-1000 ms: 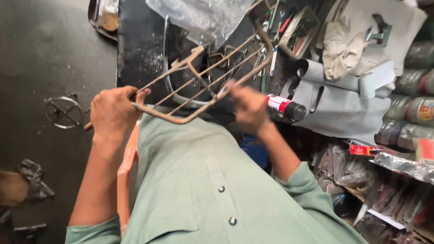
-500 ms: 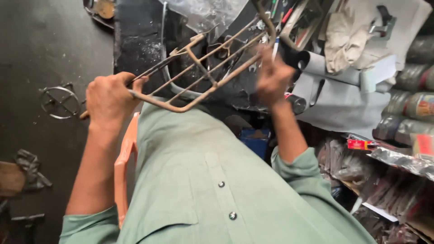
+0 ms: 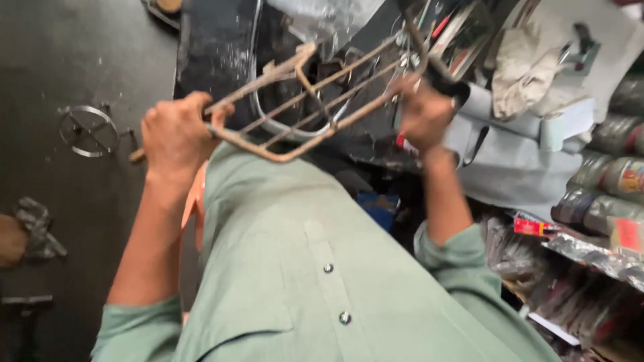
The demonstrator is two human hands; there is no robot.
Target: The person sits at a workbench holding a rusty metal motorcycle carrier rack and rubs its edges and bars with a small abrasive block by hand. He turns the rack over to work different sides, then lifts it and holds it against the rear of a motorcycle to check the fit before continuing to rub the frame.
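Right hand (image 3: 424,115) motion-blurred; its grip on the rusty metal rack (image 3: 315,100) is indistinct. Rack's upper end is lost among the clutter. Bottles (image 3: 607,177) cut off at right edge.

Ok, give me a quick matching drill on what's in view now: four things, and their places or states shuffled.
Things:
1. rusty metal rack
2. left hand
3. right hand
4. round wire ring

Places or states:
A. lying on the dark floor
B. gripping the rack's near left corner
C. held up between both hands
D. gripping the rack's far right end

Pairs: 1-C, 2-B, 3-D, 4-A
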